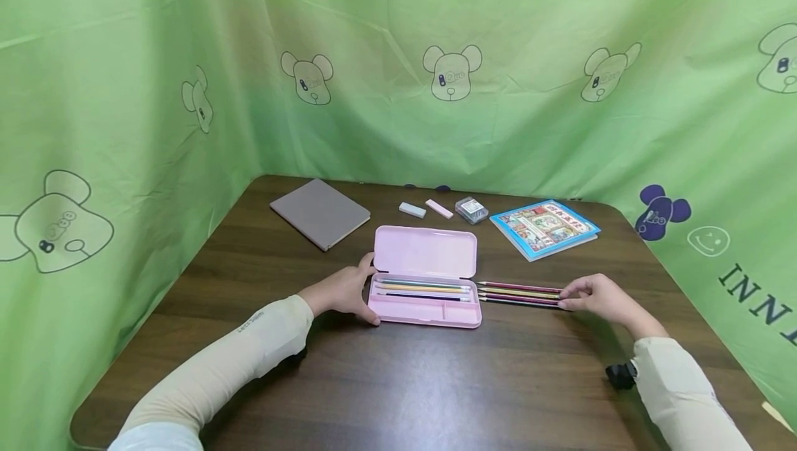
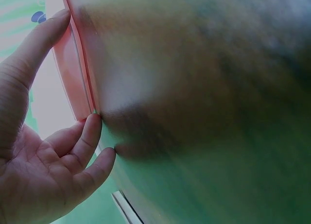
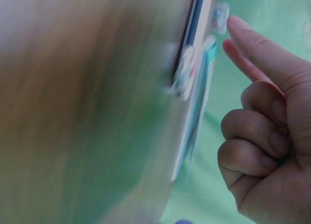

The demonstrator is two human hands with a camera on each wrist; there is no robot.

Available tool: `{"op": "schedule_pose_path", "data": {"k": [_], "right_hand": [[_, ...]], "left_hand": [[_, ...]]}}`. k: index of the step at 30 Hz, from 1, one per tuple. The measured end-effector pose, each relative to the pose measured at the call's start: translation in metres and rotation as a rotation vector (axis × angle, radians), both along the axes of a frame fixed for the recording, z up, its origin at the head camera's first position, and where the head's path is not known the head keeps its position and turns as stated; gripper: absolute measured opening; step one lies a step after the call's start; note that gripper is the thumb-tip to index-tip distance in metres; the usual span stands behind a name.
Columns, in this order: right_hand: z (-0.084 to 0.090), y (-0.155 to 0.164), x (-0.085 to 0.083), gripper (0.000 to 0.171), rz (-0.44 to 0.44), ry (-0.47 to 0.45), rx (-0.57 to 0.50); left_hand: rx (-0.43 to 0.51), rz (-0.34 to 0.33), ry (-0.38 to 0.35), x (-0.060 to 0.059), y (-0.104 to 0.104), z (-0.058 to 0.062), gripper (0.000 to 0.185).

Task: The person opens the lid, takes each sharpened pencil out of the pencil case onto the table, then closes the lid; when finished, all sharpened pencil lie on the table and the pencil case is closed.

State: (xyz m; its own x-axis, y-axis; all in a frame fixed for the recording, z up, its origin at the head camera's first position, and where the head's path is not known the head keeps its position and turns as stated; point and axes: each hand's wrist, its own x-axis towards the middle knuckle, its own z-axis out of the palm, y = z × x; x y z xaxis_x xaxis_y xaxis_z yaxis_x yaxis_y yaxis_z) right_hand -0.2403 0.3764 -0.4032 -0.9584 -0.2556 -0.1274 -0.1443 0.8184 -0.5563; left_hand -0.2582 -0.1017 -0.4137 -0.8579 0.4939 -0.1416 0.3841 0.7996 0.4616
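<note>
The pencil case (image 1: 405, 309) is pink and shiny, and it sits in the middle of the desk (image 1: 423, 382) with its lid (image 1: 425, 252) leaning up at the far side. Its long side runs left to right. Thin pencils (image 1: 423, 288) lie along its back part, going the same way. Four loose pencils (image 1: 519, 292), striped in dark red, yellow and darker colours, lie side by side just right of it. They run left to right too, with their sharp tips toward the case. The left hand (image 1: 344, 288) holds the case's left end, its grip clamped there between thumb and fingers. The right hand (image 1: 600, 299) is at the loose pencils' right ends; I cannot tell if its grip is closed on them.
</note>
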Motion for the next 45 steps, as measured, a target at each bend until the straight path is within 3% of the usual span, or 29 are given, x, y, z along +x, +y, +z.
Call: {"op": "schedule_pose_path", "data": {"k": [9, 17, 27, 32, 45], "right_hand": [[0.004, -0.035, -0.018, 0.023, 0.112, 0.032, -0.084], [0.003, -0.069, -0.034, 0.022, 0.164, 0.066, -0.083], [0.003, -0.109, -0.046, 0.018, 0.27, 0.022, -0.137], [0.0, -0.127, -0.051, 0.015, 0.329, 0.031, -0.116], [-0.011, -0.152, -0.053, 0.022, 0.396, -0.068, -0.076]], "left_hand": [[0.001, -0.004, -0.002, -0.001, 0.0, 0.002, 0.121], [0.008, -0.009, -0.001, -0.002, 0.0, 0.004, 0.119], [-0.011, -0.001, -0.002, -0.001, 0.0, 0.005, 0.12], [-0.014, 0.005, -0.013, 0.0, 0.0, 0.006, 0.121], [-0.019, -0.003, -0.016, -0.001, 0.001, 0.002, 0.119]]}}
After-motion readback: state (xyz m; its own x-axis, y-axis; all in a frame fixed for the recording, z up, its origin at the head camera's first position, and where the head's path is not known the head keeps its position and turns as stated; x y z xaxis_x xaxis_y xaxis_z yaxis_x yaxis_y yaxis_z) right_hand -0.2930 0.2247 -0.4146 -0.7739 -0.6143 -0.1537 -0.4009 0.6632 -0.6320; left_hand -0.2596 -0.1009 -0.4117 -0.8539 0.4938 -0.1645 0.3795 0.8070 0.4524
